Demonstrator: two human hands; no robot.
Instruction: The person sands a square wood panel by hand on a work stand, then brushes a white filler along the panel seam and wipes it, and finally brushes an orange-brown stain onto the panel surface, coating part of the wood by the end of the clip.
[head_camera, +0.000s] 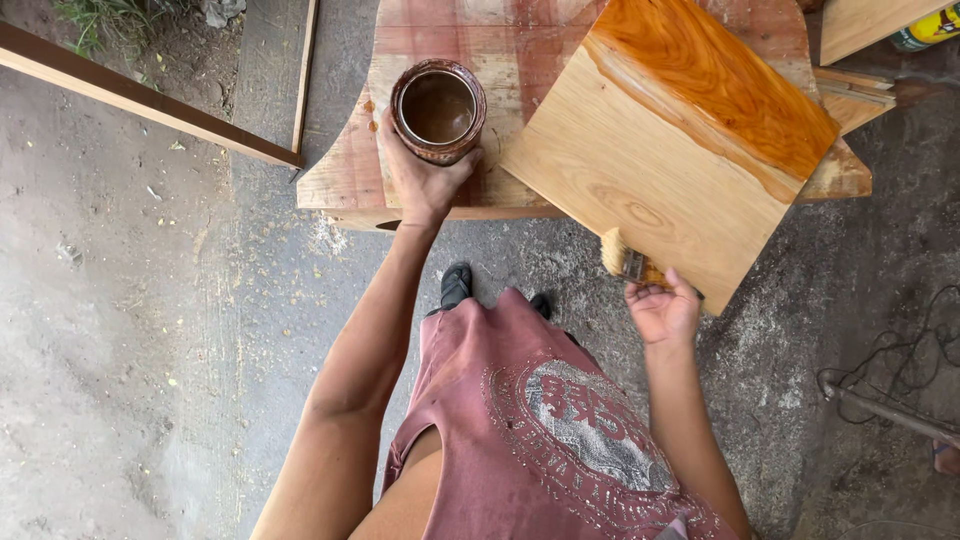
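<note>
While my left hand (425, 170) wraps closed around the brown varnish can (438, 110) on the desk (345, 180), my right hand (662, 310) grips the brush (625, 260). Its bristles point up-left from that hand, touching the near edge of the half-coated board (670, 150), which runs away from it toward the upper right.

head cam looks straight down, close over workbench (345, 180) & ground.

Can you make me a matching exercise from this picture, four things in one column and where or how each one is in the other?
Column one:
1. can of stain
2. paintbrush
3. square board
4. long wooden strip

Column two:
A. partly coated glossy orange, partly bare
B. lying on the ground at upper left
C. held in the right hand
D. gripped by the left hand

Pairs: 1-D, 2-C, 3-A, 4-B
</note>
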